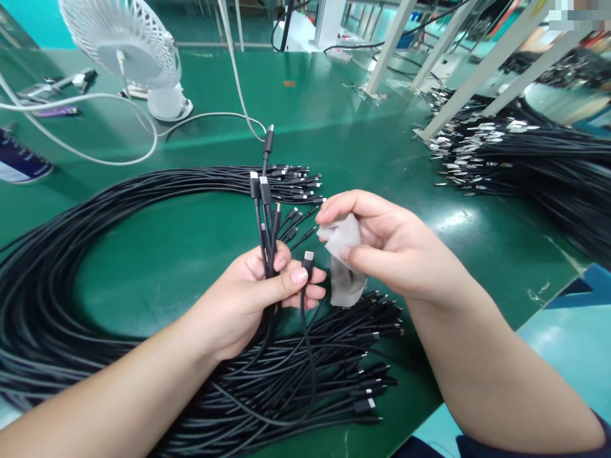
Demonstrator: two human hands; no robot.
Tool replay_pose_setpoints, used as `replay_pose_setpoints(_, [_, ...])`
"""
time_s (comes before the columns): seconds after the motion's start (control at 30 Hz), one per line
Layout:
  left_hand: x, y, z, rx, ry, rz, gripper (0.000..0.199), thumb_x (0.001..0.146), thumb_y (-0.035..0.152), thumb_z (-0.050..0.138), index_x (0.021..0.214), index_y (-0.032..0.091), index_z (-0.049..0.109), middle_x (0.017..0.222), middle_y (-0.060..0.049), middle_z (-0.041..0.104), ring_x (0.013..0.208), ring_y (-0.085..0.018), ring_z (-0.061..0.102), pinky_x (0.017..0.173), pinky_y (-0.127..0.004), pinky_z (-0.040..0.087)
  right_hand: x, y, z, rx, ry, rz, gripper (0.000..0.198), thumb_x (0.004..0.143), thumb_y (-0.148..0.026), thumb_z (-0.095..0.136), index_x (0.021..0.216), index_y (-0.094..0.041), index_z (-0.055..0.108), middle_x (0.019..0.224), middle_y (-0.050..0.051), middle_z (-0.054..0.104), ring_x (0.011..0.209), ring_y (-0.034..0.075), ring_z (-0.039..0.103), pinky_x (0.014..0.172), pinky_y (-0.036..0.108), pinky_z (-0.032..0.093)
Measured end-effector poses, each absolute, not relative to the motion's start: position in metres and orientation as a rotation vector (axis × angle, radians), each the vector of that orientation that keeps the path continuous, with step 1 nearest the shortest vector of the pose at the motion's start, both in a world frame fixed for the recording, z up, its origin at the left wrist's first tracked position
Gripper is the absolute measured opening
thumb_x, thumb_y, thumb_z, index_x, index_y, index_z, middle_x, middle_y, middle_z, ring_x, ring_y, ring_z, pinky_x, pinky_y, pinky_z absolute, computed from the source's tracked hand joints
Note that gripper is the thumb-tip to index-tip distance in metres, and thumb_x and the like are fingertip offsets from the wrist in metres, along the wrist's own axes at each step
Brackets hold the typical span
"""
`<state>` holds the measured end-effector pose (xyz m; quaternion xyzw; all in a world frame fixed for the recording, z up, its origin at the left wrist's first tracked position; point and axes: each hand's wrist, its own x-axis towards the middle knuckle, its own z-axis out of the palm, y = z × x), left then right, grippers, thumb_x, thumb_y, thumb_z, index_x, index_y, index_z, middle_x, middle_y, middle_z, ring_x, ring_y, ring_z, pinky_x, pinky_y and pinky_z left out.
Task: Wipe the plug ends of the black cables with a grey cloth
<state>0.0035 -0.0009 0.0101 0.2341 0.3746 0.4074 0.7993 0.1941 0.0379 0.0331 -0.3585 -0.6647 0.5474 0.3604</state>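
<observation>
My left hand (267,280) is closed around several black USB cables (270,222), their plugs pointing up. One cable plug (308,264) with a metal tip stands apart, pinched between that thumb and the fingers. Just to the right, my right hand (377,245) grips a crumpled greyish-white cloth (347,280) between thumb and fingers, its lower end hanging down. The cloth is close to the pinched plug, with a small gap between them. Under both hands lies a large looped bundle of black cables (229,381), with plug ends fanned out toward the right.
A white fan (165,102) stands at the back left, its white cord (210,116) curling over the green table (334,121). A dark printed container (21,159) is at the left edge. Beyond the metal posts (391,44), more black cables (548,159) are piled at right.
</observation>
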Motion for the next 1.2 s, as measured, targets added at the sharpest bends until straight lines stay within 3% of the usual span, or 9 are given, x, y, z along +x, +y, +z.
replay_pose_setpoints(0.23, [0.004,-0.002,0.013,0.566,0.795,0.944,0.043,0.066,0.014,0.087,0.063,0.016,0.044,0.064,-0.002,0.072,0.059,-0.01,0.068,0.059,-0.014,0.051,0.19,0.04,0.026,-0.843,-1.608,1.591,0.029,0.083,-0.011,0.063,0.109,-0.019,0.055,0.09,0.002,0.065,0.074,0.012,0.065,0.066,0.025,0.054])
replay_pose_setpoints(0.37, [0.004,-0.002,0.012,0.584,0.805,0.958,0.044,0.065,0.015,0.087,0.063,0.017,0.044,0.062,-0.001,0.07,0.06,-0.01,0.067,0.06,-0.016,0.051,0.187,0.041,0.023,-0.836,-1.489,1.607,0.038,0.079,-0.015,0.072,0.114,-0.02,0.057,0.097,0.004,0.07,0.088,0.017,0.07,0.074,0.03,0.058])
replay_pose_setpoints(0.47, [0.004,-0.001,0.01,0.575,0.815,0.948,0.045,0.064,0.016,0.088,0.064,0.017,0.043,0.058,0.002,0.067,0.06,-0.011,0.067,0.06,-0.017,0.051,0.187,0.042,0.024,-0.864,-1.429,1.532,0.026,0.077,-0.018,0.075,0.101,-0.019,0.064,0.099,0.005,0.072,0.095,0.02,0.071,0.08,0.034,0.059])
replay_pose_setpoints(0.57, [0.003,-0.001,0.009,0.572,0.834,0.925,0.045,0.063,0.019,0.088,0.065,0.017,0.043,0.067,-0.002,0.071,0.058,-0.011,0.065,0.06,-0.019,0.05,0.187,0.04,0.027,-0.856,-1.509,1.335,0.007,0.077,-0.018,0.075,0.083,-0.018,0.071,0.099,0.006,0.072,0.097,0.02,0.07,0.084,0.034,0.058])
replay_pose_setpoints(0.67, [0.003,-0.001,0.01,0.603,0.825,0.913,0.045,0.064,0.019,0.088,0.066,0.017,0.043,0.067,-0.001,0.07,0.056,-0.011,0.063,0.059,-0.021,0.049,0.186,0.035,0.032,-0.815,-1.72,1.112,0.004,0.077,-0.015,0.075,0.08,-0.018,0.074,0.1,0.007,0.071,0.098,0.019,0.068,0.085,0.032,0.056])
replay_pose_setpoints(0.77, [0.003,-0.001,0.01,0.649,0.809,0.902,0.043,0.064,0.02,0.087,0.067,0.018,0.044,0.058,0.002,0.064,0.054,-0.011,0.061,0.057,-0.02,0.046,0.183,0.029,0.034,-0.758,-1.936,1.068,0.009,0.083,-0.012,0.066,0.086,-0.016,0.074,0.088,0.006,0.07,0.084,0.015,0.067,0.078,0.028,0.055])
replay_pose_setpoints(0.97, [0.002,-0.003,0.004,0.706,0.797,0.839,0.042,0.068,0.022,0.085,0.069,0.019,0.042,0.061,0.003,0.063,0.056,-0.012,0.061,0.057,-0.021,0.045,0.186,0.031,0.036,-0.793,-2.06,1.349,0.016,0.094,-0.021,0.053,0.088,-0.013,0.065,0.066,0.0,0.064,0.057,0.009,0.058,0.056,0.021,0.048])
replay_pose_setpoints(1.1, [0.002,-0.005,-0.002,0.751,0.773,0.766,0.043,0.069,0.025,0.084,0.073,0.02,0.041,0.064,0.003,0.064,0.058,-0.013,0.063,0.058,-0.023,0.046,0.198,0.033,0.043,-0.746,-2.349,1.229,0.019,0.09,-0.008,0.048,0.091,-0.011,0.067,0.076,0.004,0.069,0.068,0.011,0.062,0.065,0.022,0.049])
replay_pose_setpoints(1.2, [0.003,-0.006,-0.003,0.766,0.781,0.756,0.045,0.067,0.027,0.085,0.074,0.02,0.042,0.063,0.004,0.062,0.058,-0.012,0.062,0.058,-0.022,0.046,0.203,0.033,0.046,-0.645,-2.445,1.125,0.035,0.078,0.005,0.047,0.101,-0.012,0.068,0.092,0.007,0.073,0.083,0.012,0.066,0.076,0.023,0.051])
